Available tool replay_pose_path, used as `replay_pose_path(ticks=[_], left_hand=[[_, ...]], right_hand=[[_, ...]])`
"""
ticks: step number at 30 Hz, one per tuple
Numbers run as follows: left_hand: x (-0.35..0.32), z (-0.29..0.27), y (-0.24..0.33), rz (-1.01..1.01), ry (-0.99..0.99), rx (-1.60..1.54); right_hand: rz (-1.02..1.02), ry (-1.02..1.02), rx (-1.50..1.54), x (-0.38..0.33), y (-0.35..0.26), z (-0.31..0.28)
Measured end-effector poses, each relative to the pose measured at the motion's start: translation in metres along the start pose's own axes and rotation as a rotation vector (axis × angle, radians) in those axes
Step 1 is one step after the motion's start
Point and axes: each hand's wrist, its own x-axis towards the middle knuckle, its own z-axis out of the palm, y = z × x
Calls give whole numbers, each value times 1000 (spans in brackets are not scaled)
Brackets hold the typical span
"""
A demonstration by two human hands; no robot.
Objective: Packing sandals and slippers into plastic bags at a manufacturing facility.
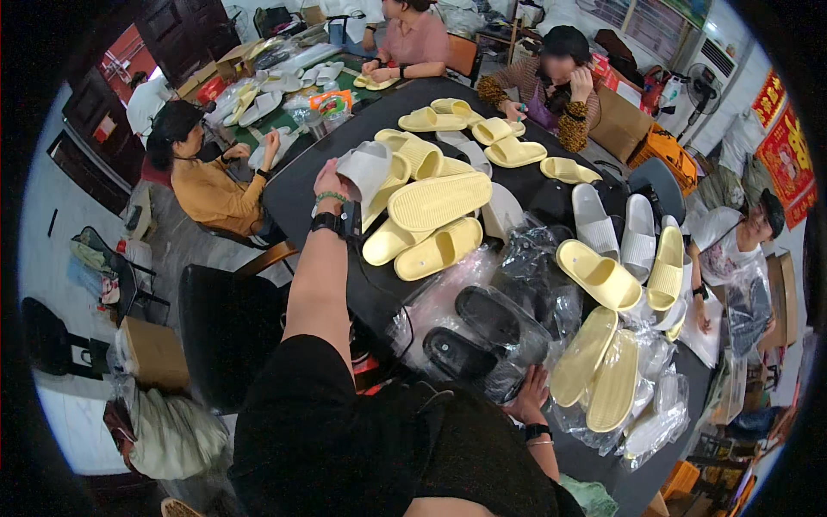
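My left hand [330,183] at a grey slipper [367,166], my right hand [529,396] on clear plastic [506,380].
Left fingers are partly hidden, the slipper at their 2 o'clock (I can't tell whether they clamp it); yellow slippers [439,202] pile up at 4 o'clock. Right fingers lie extended, 2 black slippers [487,314] at 11 o'clock, 2 yellow soles [584,362] at 2 o'clock.

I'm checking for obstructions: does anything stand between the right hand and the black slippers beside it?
Yes, clear plastic: it covers the black slippers, lying between them and the right hand at the table's near edge. Nothing else visible stands between them.
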Motion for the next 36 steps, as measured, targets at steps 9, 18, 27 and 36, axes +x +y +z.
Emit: replay_pose_path(ticks=[9,18,27,36], left_hand=[[-55,80,88,1046,-221,871],[-167,174,58,1286,-686,937],[-176,293,-58,1239,-985,750],[-200,217,-196,1010,-1198,1724]], right_hand=[[-26,23,-5,3,-2,2],[-32,38,-6,13,15,24],[-14,47,58,4,10,18],[-23,72,68,1,12,19]])
